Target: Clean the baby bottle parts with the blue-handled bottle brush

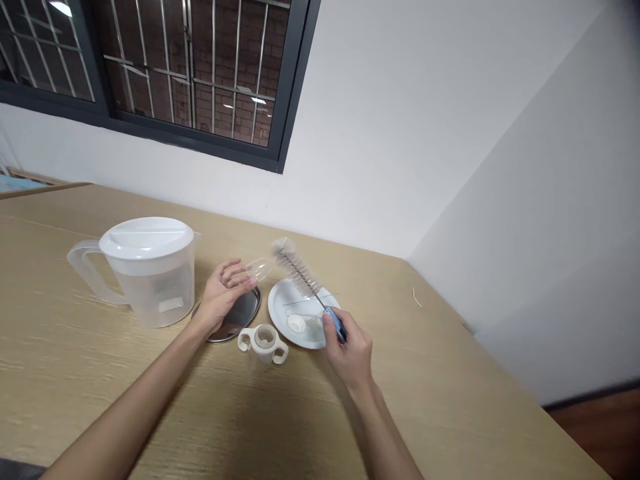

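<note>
My left hand [223,293] is closed round a small clear plastic piece [259,268], held above a round metal plate [243,313]. My right hand [350,350] grips the blue handle of a bottle brush [299,270]; its white bristles point up and left toward the clear piece, not quite touching it. Below the brush lies a white plate [280,303] with a small white part [297,323] on it. A white two-handled collar [263,343] stands on the table between my hands.
A large translucent pitcher [150,277] with a white lid stands left of my left hand. The wooden table [450,373] ends at the right, near the white wall. A barred window sits above at the back.
</note>
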The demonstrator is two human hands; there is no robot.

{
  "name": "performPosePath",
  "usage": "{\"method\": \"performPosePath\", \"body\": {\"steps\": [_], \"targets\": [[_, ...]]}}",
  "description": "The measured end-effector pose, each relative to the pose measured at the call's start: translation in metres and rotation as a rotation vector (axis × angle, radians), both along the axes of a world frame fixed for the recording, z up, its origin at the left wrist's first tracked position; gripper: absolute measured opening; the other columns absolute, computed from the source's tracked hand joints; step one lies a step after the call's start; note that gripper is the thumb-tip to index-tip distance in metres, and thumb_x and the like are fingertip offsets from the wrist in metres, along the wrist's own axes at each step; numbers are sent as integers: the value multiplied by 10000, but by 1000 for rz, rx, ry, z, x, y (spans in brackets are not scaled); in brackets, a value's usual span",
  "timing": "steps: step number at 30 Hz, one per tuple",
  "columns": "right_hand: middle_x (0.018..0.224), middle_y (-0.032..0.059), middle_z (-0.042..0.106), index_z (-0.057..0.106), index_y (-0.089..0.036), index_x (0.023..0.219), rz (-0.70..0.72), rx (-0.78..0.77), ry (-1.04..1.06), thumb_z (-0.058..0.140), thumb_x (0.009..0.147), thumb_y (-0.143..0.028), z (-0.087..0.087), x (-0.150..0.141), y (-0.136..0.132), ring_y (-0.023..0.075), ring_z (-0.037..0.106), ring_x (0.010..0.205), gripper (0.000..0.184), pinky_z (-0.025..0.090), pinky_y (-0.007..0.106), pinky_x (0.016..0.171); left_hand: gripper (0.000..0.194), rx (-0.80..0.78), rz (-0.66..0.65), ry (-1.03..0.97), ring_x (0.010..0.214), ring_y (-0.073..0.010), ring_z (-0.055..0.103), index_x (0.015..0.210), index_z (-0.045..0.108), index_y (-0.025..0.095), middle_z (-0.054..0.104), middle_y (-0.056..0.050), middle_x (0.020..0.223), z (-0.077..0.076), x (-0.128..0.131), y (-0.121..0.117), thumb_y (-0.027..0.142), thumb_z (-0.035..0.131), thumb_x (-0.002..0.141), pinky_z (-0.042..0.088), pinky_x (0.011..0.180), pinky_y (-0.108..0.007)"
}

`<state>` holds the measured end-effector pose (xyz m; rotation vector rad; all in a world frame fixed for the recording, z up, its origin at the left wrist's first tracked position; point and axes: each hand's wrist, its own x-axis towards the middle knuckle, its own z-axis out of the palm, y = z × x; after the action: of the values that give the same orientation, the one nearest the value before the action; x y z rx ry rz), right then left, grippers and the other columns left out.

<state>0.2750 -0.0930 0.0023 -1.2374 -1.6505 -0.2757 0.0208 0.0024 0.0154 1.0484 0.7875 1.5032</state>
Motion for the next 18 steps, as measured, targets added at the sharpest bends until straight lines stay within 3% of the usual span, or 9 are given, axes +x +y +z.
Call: {"method": "performPosePath", "body": {"steps": [4,11,18], "targets": [[761,18,683,646,-151,1030,57,-48,-55,558,933,-266,-2,-2,0,94,574,553,174,446,208,572,692,162,150,191,959,-190,685,1209,499,216,630,-92,1189,-3,2,1,268,860,622,559,902,-381],[629,-15,606,661,-153,986,-40,-95,-23,536,944,-310,-3,0,3,101,523,514,205,404,220,534,580,330,330,538,1067,-226,660,1239,475,229,626,-97,1234,-1,2,-6,303,756,737,532,971,-425],[737,14,674,662,-150,1000,48,-116,-77,537,941,-298,-1,-1,1,91,554,534,202,422,205,557,508,405,375,767,1060,-227,654,1235,486,237,654,-73,1198,2,1,-13,282,697,774,530,953,-420]]}}
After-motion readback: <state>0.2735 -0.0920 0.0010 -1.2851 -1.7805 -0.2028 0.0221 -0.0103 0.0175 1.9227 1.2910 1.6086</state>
